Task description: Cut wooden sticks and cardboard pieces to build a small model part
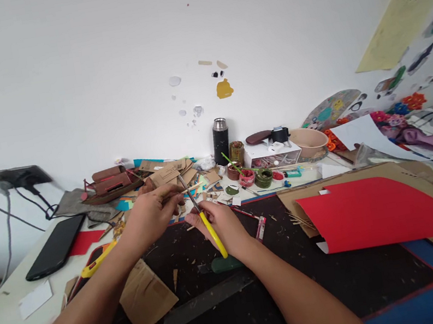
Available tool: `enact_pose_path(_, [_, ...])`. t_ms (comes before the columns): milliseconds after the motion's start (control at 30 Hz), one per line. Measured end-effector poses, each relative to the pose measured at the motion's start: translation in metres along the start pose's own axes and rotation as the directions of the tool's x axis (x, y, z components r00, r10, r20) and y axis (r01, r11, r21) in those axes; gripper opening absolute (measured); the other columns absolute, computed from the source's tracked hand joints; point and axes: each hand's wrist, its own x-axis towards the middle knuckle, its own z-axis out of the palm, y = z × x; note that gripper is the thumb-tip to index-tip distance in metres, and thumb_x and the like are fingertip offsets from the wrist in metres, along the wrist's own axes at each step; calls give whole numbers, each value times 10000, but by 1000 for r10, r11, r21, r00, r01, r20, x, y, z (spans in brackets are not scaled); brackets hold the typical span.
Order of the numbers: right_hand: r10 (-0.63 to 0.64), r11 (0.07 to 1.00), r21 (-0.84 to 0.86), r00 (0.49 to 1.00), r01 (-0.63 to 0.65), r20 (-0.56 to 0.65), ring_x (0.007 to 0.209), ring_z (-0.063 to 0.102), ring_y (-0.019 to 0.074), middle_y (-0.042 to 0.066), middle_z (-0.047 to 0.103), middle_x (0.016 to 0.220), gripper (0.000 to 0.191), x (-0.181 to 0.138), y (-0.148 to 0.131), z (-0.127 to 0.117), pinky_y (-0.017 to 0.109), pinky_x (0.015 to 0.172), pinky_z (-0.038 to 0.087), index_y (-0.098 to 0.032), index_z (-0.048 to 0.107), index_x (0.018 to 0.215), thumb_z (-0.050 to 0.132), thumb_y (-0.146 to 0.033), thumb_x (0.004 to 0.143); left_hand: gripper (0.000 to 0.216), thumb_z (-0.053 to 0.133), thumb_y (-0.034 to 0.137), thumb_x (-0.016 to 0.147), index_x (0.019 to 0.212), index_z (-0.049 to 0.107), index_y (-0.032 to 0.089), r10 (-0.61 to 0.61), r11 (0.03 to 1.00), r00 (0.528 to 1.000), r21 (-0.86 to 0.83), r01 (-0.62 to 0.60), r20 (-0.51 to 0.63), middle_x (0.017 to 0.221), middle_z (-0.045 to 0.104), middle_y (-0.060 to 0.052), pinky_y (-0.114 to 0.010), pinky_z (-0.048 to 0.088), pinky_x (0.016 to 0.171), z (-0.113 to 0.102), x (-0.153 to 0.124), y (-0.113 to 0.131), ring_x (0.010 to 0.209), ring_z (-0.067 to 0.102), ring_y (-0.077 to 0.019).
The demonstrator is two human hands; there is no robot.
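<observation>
White wall (pixel 107 53) behind a cluttered desk, black mat (pixel 303 285) in front, cardboard scraps and paint jars along the back, black flask (pixel 221 143) near the wall, red sheet (pixel 386 211) on the right side. Right hand (pixel 225 224) has its fingers closed round the yellow-handled scissors (pixel 214 235), which sit above the mat, blades pointing up and away toward the scraps. Left hand (pixel 161 204) is just beside the blades, fingers curled and close together, can't tell whether they're pinching anything

Black thermos (pixel 221 142) and beige bowl (pixel 309 141)
</observation>
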Motion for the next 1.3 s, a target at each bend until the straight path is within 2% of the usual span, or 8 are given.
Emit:
enact_pose_path(100, [-15,1000,-16,1000,15,-6,594,462,147,-27,541,657,383,0,0,0,254,565,327,-231,619,829,684,-586,960,293,557,462,914,922,775,266,-3,1000,1000,6,3,-1,855,821,-53,-351,528,742,1,0,1,765,730,-254])
enact_pose_path(200, [-20,999,-45,1000,19,-9,578,407,141,-42,493,623,410,0,-2,-1,257,559,296,-235,540,763,680,-566,961,294,559,464,912,917,766,256,-11,999,1000,-36,11,18,789,803,-47,-341,527,703,2,0,1,682,707,-233])
enact_pose_path(367, [-8,995,-98,999,5,-38,572,375,139,-40,491,613,404,0,-8,-2,265,570,273,-236,481,711,668,-499,955,292,551,460,919,925,748,244,-10,996,998,-89,15,57,763,795,-41,-313,518,642,2,0,1,649,707,-216])
enact_pose_path(733, [28,983,-178,996,-43,-84,590,401,149,-33,496,628,230,3,-3,6,261,595,296,-235,484,718,612,-235,910,292,573,482,925,960,735,242,-26,998,999,-64,28,33,660,751,-13,-324,500,679,11,-2,-5,637,710,-231])
enact_pose_path(900, [20,981,-188,996,-37,-92,594,414,145,-33,503,639,220,3,-2,9,254,603,307,-231,492,728,602,-246,918,447,527,627,947,931,700,216,-90,961,989,-250,116,115,744,786,-44,-311,533,643,10,3,-13,646,726,-228])
enact_pose_path(1067, [11,984,-174,996,-26,-88,584,422,138,-43,488,629,224,2,-1,8,251,589,290,-232,469,735,582,-261,926,608,493,787,907,891,694,213,-139,954,988,-257,153,70,706,775,-51,-318,545,629,0,9,-19,644,719,-244])
enact_pose_path(1300, [-7,981,-196,995,-13,-103,575,399,136,-42,487,629,246,4,4,5,255,585,276,-235,456,728,587,-271,933,672,521,865,836,829,705,219,-152,944,984,-281,172,94,783,799,-68,-327,561,627,-5,10,-12,654,721,-246])
